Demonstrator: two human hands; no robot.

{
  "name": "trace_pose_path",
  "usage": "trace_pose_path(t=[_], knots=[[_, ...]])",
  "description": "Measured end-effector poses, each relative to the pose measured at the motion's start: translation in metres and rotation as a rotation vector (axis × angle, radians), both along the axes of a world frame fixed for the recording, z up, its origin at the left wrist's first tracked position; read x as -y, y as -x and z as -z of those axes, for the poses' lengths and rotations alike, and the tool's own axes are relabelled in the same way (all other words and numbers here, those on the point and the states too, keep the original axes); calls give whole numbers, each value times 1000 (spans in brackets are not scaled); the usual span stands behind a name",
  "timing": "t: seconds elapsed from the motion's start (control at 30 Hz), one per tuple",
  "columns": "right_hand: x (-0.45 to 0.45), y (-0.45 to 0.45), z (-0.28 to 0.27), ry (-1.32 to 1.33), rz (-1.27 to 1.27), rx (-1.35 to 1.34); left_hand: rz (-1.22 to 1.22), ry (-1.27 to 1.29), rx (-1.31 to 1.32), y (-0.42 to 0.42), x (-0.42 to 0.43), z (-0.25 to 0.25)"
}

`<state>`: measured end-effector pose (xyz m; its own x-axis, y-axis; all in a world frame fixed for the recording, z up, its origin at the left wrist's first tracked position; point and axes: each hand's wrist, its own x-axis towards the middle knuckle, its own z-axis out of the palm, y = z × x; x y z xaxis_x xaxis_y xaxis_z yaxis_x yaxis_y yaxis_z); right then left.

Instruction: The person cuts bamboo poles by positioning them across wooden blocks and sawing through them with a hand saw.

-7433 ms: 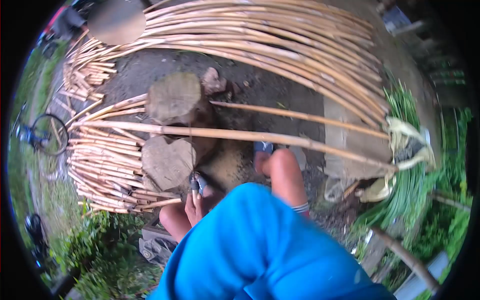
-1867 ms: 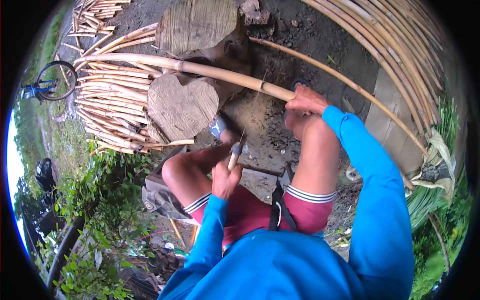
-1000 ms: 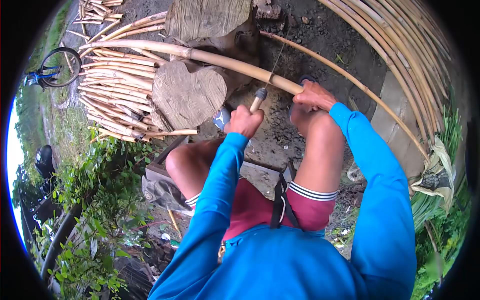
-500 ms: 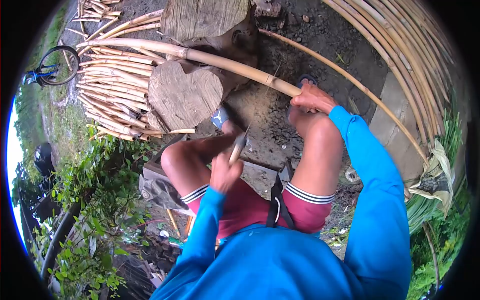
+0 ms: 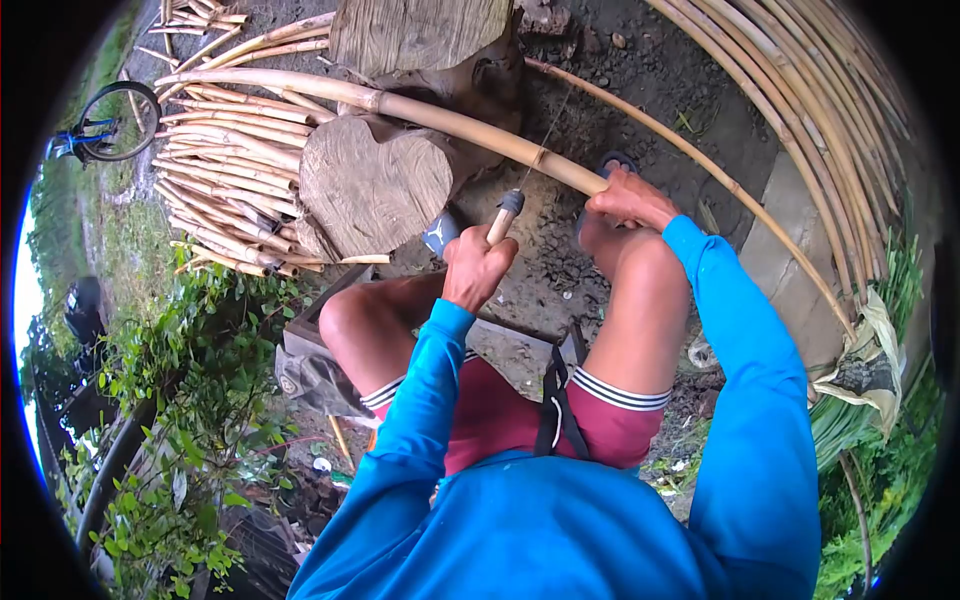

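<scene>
My left hand [image 5: 479, 268] is closed around the wooden handle of a saw [image 5: 506, 207] with a dark collar. Its thin blade, seen nearly edge-on, crosses a long bamboo pole [image 5: 450, 122] at a dark ring near the pole's right end. Just beyond that crossing, my right hand [image 5: 632, 199] grips the pole's end, beside my right knee. The pole runs left past a notched wooden stump [image 5: 375, 190]; whether it touches the stump I cannot tell.
Cut bamboo pieces [image 5: 230, 150] are piled left of the stump, with a second stump [image 5: 415, 35] behind. Long poles [image 5: 810, 110] curve along the right side. A thinner pole [image 5: 690, 145] lies on the ground. A leafy bush [image 5: 200, 400] and a bicycle wheel [image 5: 117, 120] are at left.
My left hand has pushed the saw forward, up and slightly right, bringing the handle closer to the pole. My right hand and the bamboo pole stay almost in place.
</scene>
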<state>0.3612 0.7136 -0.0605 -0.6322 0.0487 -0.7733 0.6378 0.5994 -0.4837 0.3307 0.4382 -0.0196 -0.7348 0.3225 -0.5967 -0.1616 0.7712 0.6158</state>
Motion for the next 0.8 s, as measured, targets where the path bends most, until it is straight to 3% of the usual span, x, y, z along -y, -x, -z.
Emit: trace_pose_path(t=[0.2, 0.27, 0.33, 0.43, 0.47, 0.5, 0.63, 0.67, 0.7, 0.77, 0.8], knots=[[5, 1, -2, -3, 10, 51, 1, 27, -55, -20, 16, -14], [3, 3, -2, 1, 16, 45, -12, -42, -80, -45, 51, -31], [4, 2, -2, -1, 8, 49, -20, 74, 41, -57, 70, -63], [5, 0, 4, -4, 48, 34, -4, 46, 21, -57, 69, -43], [5, 0, 4, -5, 41, 36, -52, -27, -194, -57, 60, -9], [5, 2, 3, 14, 64, 63, 16, 147, 17, -31, 32, -16], [6, -1, 8, 36, 111, 76, 46, 65, -34, -35, 33, -28], [1, 5, 6, 29, 108, 65, 60, -5, -207, -54, 56, -35], [3, 6, 4, 27, 71, 90, 3, 81, 70, -57, 70, -61], [3, 1, 6, 18, 38, 121, -6, 133, 106, -63, 76, -68], [4, -1, 11, -7, 55, 90, -30, 93, -14, -61, 67, -50]])
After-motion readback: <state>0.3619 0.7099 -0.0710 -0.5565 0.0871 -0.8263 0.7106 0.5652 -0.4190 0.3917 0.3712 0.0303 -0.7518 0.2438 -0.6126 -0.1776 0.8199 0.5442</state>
